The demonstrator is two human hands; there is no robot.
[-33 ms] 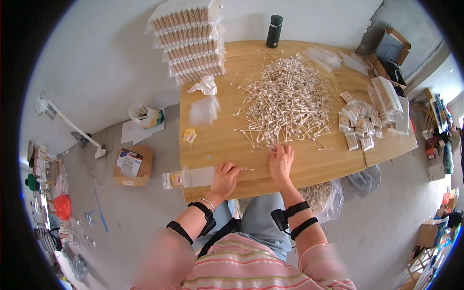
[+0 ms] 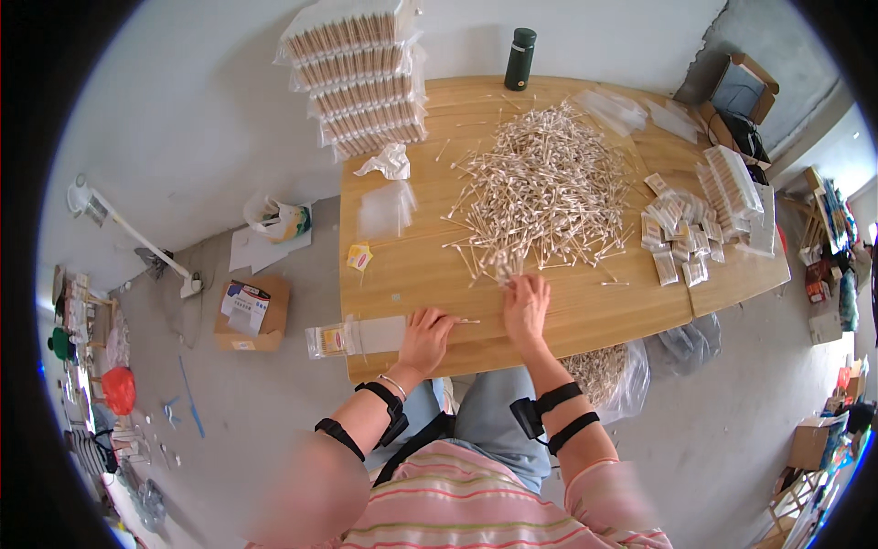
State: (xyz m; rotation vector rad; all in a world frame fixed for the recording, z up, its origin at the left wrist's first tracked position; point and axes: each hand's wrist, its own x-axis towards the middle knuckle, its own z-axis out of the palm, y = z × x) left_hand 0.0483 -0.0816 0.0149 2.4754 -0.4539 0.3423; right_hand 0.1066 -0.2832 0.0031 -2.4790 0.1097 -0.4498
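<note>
A large loose heap of cotton swabs (image 2: 549,183) covers the middle of the wooden table (image 2: 439,265). At its near edge, my right hand (image 2: 527,309) is closed, its bent fingertips on a few swabs that partly hide them. My left hand (image 2: 424,340) rests by the table's front edge, closed on a cotton swab (image 2: 468,321) whose white tip points right. Under and beside that hand lies a clear flat sleeve (image 2: 382,334). To its left is a small clear packet (image 2: 331,341) of swabs with a yellow and red label.
Bagged swabs stand in a tall stack (image 2: 361,82) at the back left, and a dark green bottle (image 2: 519,59) at the back. Small filled packets (image 2: 677,224) lie at the right. Clear sleeves (image 2: 386,210) and yellow labels (image 2: 359,257) lie at the left.
My right hand has shifted slightly left along the near edge of the heap, and the swabs at its fingertips have moved a little. My left hand has stayed in place.
</note>
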